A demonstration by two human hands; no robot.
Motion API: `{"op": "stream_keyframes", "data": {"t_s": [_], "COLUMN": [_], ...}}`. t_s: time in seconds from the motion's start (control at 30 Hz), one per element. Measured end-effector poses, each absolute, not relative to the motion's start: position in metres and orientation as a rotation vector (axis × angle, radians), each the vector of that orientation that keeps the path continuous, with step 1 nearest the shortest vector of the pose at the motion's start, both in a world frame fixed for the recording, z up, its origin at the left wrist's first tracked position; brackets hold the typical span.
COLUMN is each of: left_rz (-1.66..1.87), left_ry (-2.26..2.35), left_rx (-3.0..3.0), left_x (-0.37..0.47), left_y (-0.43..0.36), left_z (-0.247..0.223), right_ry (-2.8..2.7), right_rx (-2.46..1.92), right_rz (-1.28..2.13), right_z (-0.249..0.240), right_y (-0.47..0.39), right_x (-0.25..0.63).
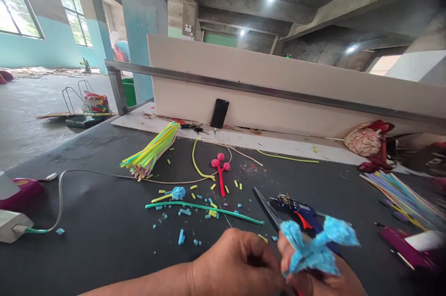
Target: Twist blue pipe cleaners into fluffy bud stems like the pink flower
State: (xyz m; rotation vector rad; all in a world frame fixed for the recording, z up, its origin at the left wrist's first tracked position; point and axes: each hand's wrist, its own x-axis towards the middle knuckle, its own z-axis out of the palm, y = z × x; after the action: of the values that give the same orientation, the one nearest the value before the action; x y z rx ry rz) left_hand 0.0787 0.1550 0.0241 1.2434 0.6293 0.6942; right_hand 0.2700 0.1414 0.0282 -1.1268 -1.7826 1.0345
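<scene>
One blue piece (315, 252) pinched in right hand (325, 282), over surface (104, 221).
Left hand (237, 259) curled alongside; fingertips hidden, grip cannot be told. Piece blurred; both hands cut by lower edge; scissors (266, 207) partly covered.

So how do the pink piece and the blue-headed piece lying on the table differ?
Pink piece: several fuzzy balls, stem a matching red-pink. Blue-headed piece: one ball, yellow-green stem.
Pink piece points its balls away from the person; blue-headed piece lies sideways, ball to the right.
Shared: fuzzy heads on stems, flat on the table.
</scene>
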Motion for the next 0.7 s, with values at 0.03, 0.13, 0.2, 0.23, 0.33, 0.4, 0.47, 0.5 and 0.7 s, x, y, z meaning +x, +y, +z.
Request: {"op": "stream_keyframes", "data": {"t_s": [0.03, 0.13, 0.2, 0.23, 0.33, 0.4, 0.47, 0.5, 0.7], "left_rz": [0.709, 0.749, 0.741, 0.73, 0.717, 0.725, 0.733, 0.736, 0.743], "left_ry": [0.64, 0.665, 0.621, 0.599, 0.56, 0.524, 0.48, 0.462, 0.414], "left_rx": [1.228, 1.205, 1.203, 1.197, 1.156, 1.121, 1.092, 1.085, 1.083], "left_x": [0.079, 0.076, 0.073, 0.072, 0.068, 0.067, 0.067, 0.067, 0.068], "left_y": [0.156, 0.161, 0.164, 0.166, 0.169, 0.17, 0.17, 0.17, 0.168], "left_z": [0.022, 0.019, 0.02, 0.02, 0.023, 0.023, 0.021, 0.019, 0.017], "right_ry": [-1.741, -1.624, -1.573, -1.551, -1.497, -1.486, -1.485, -1.472, -1.32], "right_rx": [-1.119, -1.13, -1.084, -1.056, -1.017, -1.015, -1.016, -1.011, -0.899], "right_rz": [1.06, 1.123, 1.193, 1.225, 1.287, 1.281, 1.265, 1.271, 1.435], "right_z": [0.026, 0.022, 0.022, 0.023, 0.028, 0.031, 0.032, 0.031, 0.021], "right_y": [0.143, 0.145, 0.146, 0.146, 0.147, 0.147, 0.147, 0.147, 0.144], "right_x": [0.268, 0.261, 0.255, 0.253, 0.246, 0.244, 0.242, 0.241, 0.24]}}
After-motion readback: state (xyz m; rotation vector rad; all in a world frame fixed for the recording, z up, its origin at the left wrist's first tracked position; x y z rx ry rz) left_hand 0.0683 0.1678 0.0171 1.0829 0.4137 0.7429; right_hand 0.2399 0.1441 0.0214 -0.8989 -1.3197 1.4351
